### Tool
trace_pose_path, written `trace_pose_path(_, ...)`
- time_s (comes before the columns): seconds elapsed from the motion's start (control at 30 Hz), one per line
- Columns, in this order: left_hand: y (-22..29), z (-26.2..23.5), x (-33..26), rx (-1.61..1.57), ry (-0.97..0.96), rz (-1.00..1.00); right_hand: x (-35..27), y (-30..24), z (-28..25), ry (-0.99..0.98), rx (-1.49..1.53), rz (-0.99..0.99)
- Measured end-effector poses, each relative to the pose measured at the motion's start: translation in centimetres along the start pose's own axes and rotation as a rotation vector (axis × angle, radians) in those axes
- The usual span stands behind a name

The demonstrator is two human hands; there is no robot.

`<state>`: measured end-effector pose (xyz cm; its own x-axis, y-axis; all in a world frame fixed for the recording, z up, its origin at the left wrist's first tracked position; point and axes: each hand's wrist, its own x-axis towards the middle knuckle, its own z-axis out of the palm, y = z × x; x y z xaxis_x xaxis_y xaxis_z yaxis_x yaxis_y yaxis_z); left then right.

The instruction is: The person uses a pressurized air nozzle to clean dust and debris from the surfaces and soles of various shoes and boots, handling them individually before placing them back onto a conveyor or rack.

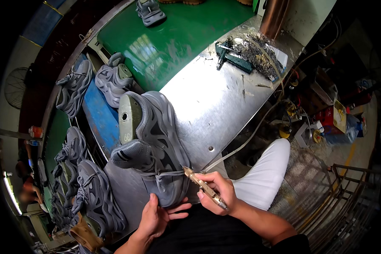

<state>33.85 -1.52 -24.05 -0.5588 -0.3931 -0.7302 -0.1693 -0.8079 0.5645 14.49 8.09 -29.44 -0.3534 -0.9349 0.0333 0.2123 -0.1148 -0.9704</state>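
Observation:
A grey lace-up sneaker point(167, 139) lies before me with its toe toward my body, an olive shoe last point(128, 114) inside it and its tongue folded out. My left hand point(158, 216) cradles the toe, thumb on one side and fingers curving along the other. In my right hand point(219, 192) is a brass-coloured pen-shaped tool point(207, 190) with a tapered nozzle. The nozzle tip is close beside the sneaker's sole edge near the forefoot; I cannot tell whether it touches. A pale hose point(245, 142) runs from near the tool across the bench edge.
More grey sneakers point(95, 194) crowd the left, some beside a blue panel point(99, 114). A green belt point(169, 46) carries another shoe point(150, 12). On the metal bench point(203, 101) lie a dark green tool point(233, 57) and grey scraps point(260, 55). A wire rack point(338, 199) stands at right.

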Motion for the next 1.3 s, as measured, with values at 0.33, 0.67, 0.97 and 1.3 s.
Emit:
trace_pose_path(0.33, 0.2, 2.3, 1.7, -0.073, -0.268, -0.199, -2.5, -5.0, -2.7, -0.088, -0.141, 0.265)
trace_pose_path(0.67, 0.1, 6.7, 6.7, -0.204, -0.445, -0.177, 1.3, -10.7, -3.9, 0.011, -0.122, 0.418)
trace_pose_path(0.97, 0.6, 9.1, 9.8, -0.162, -0.433, -0.05, -0.9, -1.9, -2.3, 0.119, -0.456, -0.233)
trace_pose_path(1.3, 6.2, -1.0, -0.6, 0.898, -0.254, 1.355, 3.3, -1.8, -3.9, 0.148, 0.04, 0.0)
